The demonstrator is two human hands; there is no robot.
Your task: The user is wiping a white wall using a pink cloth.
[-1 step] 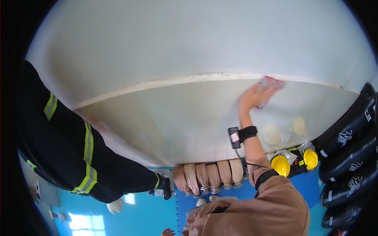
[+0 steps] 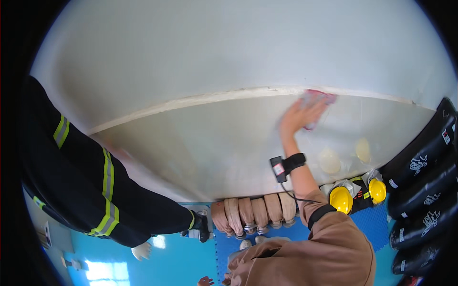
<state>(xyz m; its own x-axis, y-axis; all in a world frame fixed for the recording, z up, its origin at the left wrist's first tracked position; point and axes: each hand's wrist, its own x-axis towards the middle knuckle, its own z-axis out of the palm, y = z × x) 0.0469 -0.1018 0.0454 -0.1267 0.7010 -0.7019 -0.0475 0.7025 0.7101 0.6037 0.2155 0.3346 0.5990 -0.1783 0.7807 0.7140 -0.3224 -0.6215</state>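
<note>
My right hand (image 2: 299,116) presses a grey-and-red cloth (image 2: 318,97) against the glossy pale lower wall (image 2: 229,143), just under the whitish ledge strip (image 2: 214,97). Its fingers lie over the cloth, and both are slightly blurred. A black strap with a small box (image 2: 279,168) is on the wrist, and a cable runs from it along the forearm. Low in the picture, beside my brown top, my left hand (image 2: 206,281) hangs with its fingers a little apart. Nothing shows in it, though the picture's edge cuts part of it off.
Rolled tan fire hoses (image 2: 253,213) stand along the wall's foot on a blue mat (image 2: 286,233). To their right are two yellow helmets (image 2: 340,199) and several stacked black bags (image 2: 415,164). A figure in a dark suit with reflective bands (image 2: 109,176) stands at the left.
My right hand and the cloth have slid slightly left along the wall beneath the ledge strip. The left hand has hardly shifted.
</note>
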